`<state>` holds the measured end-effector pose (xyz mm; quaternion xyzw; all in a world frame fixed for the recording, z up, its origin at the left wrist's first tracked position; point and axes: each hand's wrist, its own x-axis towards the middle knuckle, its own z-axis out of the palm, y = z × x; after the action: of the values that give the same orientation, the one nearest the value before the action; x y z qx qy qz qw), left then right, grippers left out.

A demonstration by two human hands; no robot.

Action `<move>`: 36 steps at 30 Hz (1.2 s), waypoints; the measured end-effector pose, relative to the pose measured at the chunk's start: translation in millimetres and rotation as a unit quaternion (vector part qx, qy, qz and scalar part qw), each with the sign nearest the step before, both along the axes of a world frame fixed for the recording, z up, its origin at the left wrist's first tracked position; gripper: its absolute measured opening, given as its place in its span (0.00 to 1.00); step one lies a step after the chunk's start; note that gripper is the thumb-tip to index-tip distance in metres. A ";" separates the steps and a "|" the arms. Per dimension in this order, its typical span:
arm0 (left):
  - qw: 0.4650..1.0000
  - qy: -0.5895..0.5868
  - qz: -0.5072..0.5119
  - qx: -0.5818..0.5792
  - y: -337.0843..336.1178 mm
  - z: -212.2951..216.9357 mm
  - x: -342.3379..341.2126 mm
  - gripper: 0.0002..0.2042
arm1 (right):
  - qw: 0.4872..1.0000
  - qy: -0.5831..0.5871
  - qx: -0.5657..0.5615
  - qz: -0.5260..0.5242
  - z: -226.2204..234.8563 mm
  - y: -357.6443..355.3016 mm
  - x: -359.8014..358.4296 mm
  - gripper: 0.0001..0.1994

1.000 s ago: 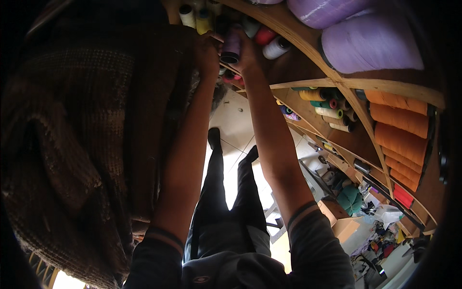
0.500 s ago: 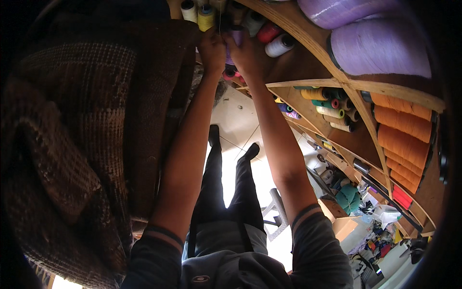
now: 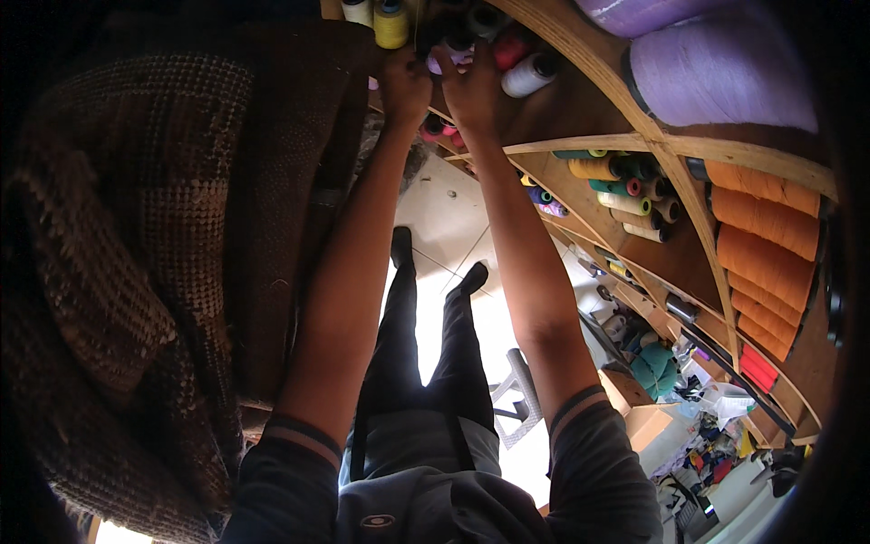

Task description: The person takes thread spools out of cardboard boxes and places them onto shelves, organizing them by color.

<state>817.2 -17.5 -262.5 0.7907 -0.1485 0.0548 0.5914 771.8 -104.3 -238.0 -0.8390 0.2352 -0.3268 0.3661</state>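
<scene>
Both my arms reach up to a wooden shelf compartment of thread spools. My right hand (image 3: 471, 95) has its fingers round a purple thread spool (image 3: 442, 62), which lies tilted among the others; the hand hides part of it. Close beside it, my left hand (image 3: 405, 89) is closed, fingers bent together. A thin pale thread runs down to that hand, though its fingertips are too dark to show the grip clearly. Around the hands stand a yellow spool (image 3: 391, 27), a white spool (image 3: 528, 76) and a red spool (image 3: 513, 47).
Large lilac cones (image 3: 725, 77) and orange cones (image 3: 766, 254) fill shelf sections on the right. Brown woven fabric (image 3: 190, 227) hangs on the left. Below are the tiled floor (image 3: 444, 204), a grey chair (image 3: 518, 394) and a cluttered heap (image 3: 698, 453) at lower right.
The purple spool has gone from upright between my hands to tilted, deeper among the shelf spools. My right hand has shifted slightly right, apart from the left.
</scene>
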 end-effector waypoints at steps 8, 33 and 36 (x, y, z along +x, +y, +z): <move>0.999 0.028 -0.008 -0.027 -4.0 -1.0 2.7 0.11 | 0.998 -0.055 0.001 -0.040 14.9 16.5 -0.7 0.17; 0.933 0.133 -0.271 0.196 90.8 2.3 -189.9 0.08 | 0.926 0.321 0.028 0.195 -0.6 47.4 -227.5 0.23; 0.914 0.181 -0.301 0.203 136.8 15.6 -231.3 0.08 | 0.925 0.320 0.124 0.166 13.9 57.5 -287.3 0.20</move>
<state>585.8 119.2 -246.9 0.8078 -0.2774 -0.3015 0.4238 484.5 -46.8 -224.1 -0.8740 0.2353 0.0561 0.4214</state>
